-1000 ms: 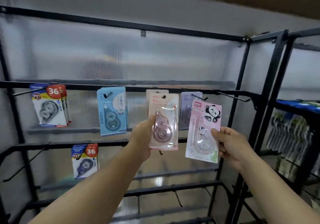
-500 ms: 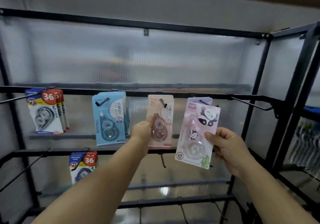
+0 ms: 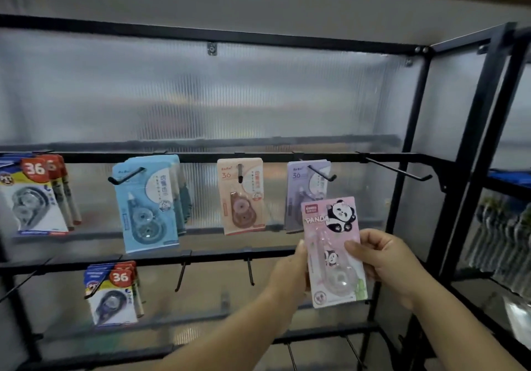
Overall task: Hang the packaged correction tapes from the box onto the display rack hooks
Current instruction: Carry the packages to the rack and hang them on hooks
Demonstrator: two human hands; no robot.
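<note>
Held pack: a pink panda pack [image 3: 333, 252] of correction tape, upright and facing the camera, in the air in front of the display rack [image 3: 416, 152]; it is on no hook.
Right hand [image 3: 385, 264]: pinches the pack's right edge, thumb pressed on the front, fingers [image 3: 373, 237] curled round behind the card.
Left hand [image 3: 290, 275]: holds the pack's left edge, one digit lying up along that edge; its other fingers cannot be seen.
Pack's place: below the upper bar, its top corner overlapping the lilac pack [image 3: 301, 186] behind it, left of and lower than the bare hook [image 3: 396, 169] at the bar's right end.
Upper bar, left to right: red-and-blue "36" packs [image 3: 34, 195], blue packs [image 3: 146, 204] several deep, one peach pack [image 3: 240, 198], then the lilac one, each on its own hook.
Lower bar: a second bunch of "36" packs, the lower set [image 3: 112, 293], hangs at the left; two lower hooks [image 3: 250, 270] stick out near the middle.
Backing: a ribbed, cloudy back panel [image 3: 201, 97] behind the bars.
Far right: a neighbouring rack [image 3: 505, 244] with blurred hanging goods.
</note>
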